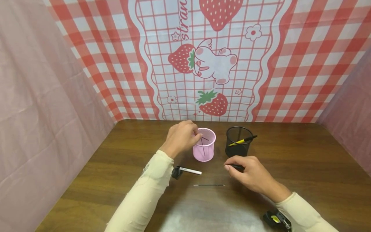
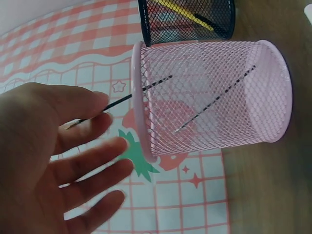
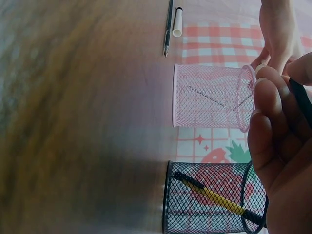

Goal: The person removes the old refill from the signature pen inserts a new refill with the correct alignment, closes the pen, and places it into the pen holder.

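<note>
My left hand (image 1: 182, 137) is at the rim of the pink mesh pen cup (image 1: 204, 153). Its thumb and index finger pinch a thin dark pen refill (image 2: 119, 102) whose far end reaches inside the cup. A second thin refill (image 2: 214, 101) leans within the pink cup. My right hand (image 1: 251, 174) grips a short black piece (image 3: 301, 100), partly hidden by the fingers; I cannot tell its kind. Behind that hand stands a black mesh pen cup (image 1: 236, 151) holding a yellow and black pen (image 1: 242, 141).
A white tube (image 1: 190, 170) lies on the wooden table (image 1: 116, 180) in front of the pink cup. Nearer to me lies another slim refill (image 1: 209, 185). A strawberry-print cloth (image 1: 214, 64) hangs at the table's back edge, with pink cloth (image 1: 43, 96) at the sides.
</note>
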`<state>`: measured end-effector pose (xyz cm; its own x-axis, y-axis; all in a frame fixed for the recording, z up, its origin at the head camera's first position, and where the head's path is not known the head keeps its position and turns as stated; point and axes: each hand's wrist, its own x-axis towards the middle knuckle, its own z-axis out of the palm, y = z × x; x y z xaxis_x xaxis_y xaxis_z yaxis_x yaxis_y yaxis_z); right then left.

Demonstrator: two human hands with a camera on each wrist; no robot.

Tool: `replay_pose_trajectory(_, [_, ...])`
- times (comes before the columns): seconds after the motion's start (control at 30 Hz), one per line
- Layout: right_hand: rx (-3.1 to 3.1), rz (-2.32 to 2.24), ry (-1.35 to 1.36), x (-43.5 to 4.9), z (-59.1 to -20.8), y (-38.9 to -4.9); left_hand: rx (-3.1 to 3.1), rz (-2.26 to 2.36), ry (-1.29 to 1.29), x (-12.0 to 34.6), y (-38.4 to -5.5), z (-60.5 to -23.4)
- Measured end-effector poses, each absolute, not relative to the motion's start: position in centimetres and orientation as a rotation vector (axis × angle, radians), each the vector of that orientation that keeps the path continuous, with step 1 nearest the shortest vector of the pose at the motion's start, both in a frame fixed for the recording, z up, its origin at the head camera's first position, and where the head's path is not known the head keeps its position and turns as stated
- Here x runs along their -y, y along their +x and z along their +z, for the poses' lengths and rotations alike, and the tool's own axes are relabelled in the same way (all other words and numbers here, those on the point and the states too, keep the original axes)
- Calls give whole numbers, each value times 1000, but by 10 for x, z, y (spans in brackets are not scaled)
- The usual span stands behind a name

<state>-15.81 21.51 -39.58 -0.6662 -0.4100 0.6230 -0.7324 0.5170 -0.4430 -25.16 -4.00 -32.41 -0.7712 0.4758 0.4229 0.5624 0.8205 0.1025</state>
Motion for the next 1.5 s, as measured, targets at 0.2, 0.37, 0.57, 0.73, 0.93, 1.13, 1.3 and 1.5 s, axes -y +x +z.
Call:
replay_pose_trajectory(0.2, [2313,972,931,-215,-397,-158,2544,-465,-765,44,-250,-330])
replay_pose_trajectory(0.37, [2312,973,930,-215,-398,-158,2477,-625,-740,47,-249,-337])
replay_pose_trajectory(0.57, [2318,971,923,-215,-398,-159,2399,-789,-743,47,-248,-342])
replay_pose_trajectory(0.73, [2312,968,928,-216,-398,-159,2355,-941,-767,45,-244,-344])
replay_pose_trajectory(0.93, [2307,973,934,-217,-398,-160,2320,-1043,-783,43,-238,-342])
replay_pose_trajectory(1.13, [2306,976,935,-216,-396,-160,2325,-1074,-805,45,-236,-341])
replay_pose_trajectory(1.3, [2304,985,933,-217,-396,-160,2314,-1121,-858,47,-234,-341])
replay_pose_trajectory(1.5, [2313,977,929,-217,-397,-160,2291,-1191,-902,49,-232,-343])
